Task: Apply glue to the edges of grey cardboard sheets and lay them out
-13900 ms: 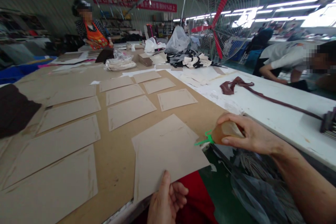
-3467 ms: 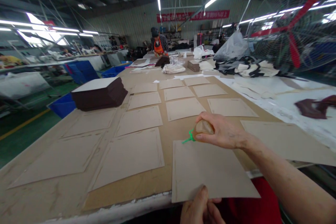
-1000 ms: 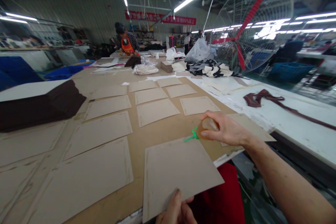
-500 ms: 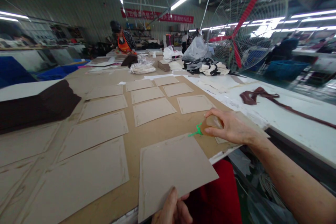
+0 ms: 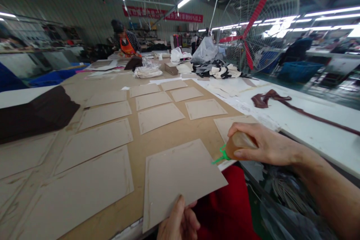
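Left hand at the bottom edge, thumb on top of a tan card sheet, grip pinching its near edge; the fingers underneath are hidden. That sheet lies on the near edge of the desk, one corner poking out over the rim. Right hand wraps a small amber glue bottle, grip closed round it, its green nozzle pointing left and down, tip just beside the sheet's right edge; touching or not, can't tell.

The desk is long and brown, covered with more tan sheets set out in rows, each apart from its neighbour, several with darker lines along their borders. At the left lies a dark brown stack with a white sheet on top. Beside the brown surface runs a white desk with a dark brown strap trailing across it. Further back, a person in an orange apron stands at the far end, with bags and fabric piles near. A big caged fan with red blades stands at the right, strip lights overhead, a red banner on the back wall.
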Demonstrator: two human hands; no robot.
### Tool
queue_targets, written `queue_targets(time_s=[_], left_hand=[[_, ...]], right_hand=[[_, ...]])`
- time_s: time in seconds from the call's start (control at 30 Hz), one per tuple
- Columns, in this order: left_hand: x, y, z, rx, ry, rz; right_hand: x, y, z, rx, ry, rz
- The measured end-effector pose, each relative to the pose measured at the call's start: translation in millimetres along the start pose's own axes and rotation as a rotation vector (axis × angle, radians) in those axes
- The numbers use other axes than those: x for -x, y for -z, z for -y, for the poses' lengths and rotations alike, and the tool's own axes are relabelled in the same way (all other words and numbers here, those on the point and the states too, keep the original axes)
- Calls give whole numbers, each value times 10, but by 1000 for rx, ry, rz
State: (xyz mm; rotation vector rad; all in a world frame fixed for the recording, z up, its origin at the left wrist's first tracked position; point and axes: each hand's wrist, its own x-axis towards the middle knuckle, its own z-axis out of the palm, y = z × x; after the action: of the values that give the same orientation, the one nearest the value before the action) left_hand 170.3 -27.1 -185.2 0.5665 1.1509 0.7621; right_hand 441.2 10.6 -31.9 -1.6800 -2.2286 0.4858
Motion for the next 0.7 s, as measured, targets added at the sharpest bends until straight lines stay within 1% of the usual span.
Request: queue_targets(time_s=[0.17, 0.3, 0.4, 0.6, 0.7], left_hand=[[23, -21, 5, 60, -40, 8], [48, -38, 0, 70, -65, -2], [43, -40, 0, 58, -68, -5], [-9, -27, 29, 55, -65, -16], [-11, -30, 32, 56, -69, -28]], right_hand=[[352, -47, 14, -19, 1, -2], [470, -85, -5, -7, -1, -36], [407, -107, -11, -24, 5, -76], [125, -200, -28, -6, 78, -205], [162, -202, -28, -4, 106, -184]])
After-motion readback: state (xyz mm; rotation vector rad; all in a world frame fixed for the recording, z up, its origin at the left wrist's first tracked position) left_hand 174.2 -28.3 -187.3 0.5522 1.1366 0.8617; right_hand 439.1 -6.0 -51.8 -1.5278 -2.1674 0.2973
